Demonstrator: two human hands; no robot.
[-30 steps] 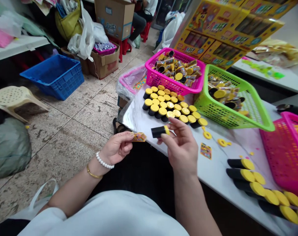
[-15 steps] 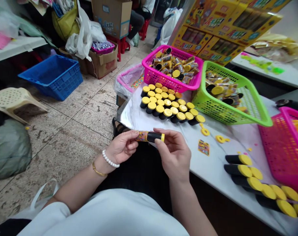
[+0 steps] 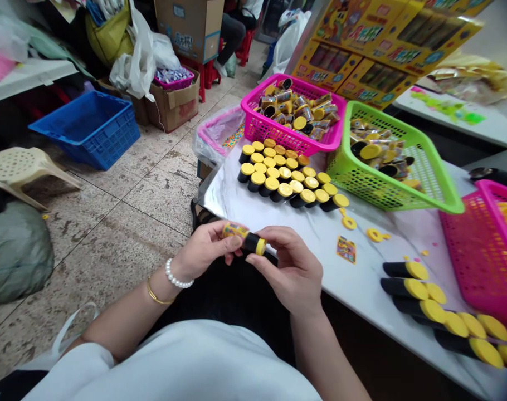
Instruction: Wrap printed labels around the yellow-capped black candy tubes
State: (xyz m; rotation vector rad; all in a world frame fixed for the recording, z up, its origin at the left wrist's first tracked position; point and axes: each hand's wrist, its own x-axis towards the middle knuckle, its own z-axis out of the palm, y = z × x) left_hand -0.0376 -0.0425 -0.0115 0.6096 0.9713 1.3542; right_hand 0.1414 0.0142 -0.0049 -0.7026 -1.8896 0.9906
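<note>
the sticker (image 3: 233, 229), apart a second ago, now wraps the black tube (image 3: 250, 241) between both hands.

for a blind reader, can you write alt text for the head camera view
The left hand and right hand hold a small black tube with a yellow cap and a colourful label, at the edge of a white table. On it stand rows of capped tubes, with a pink basket and a green basket of labelled tubes behind.
</note>
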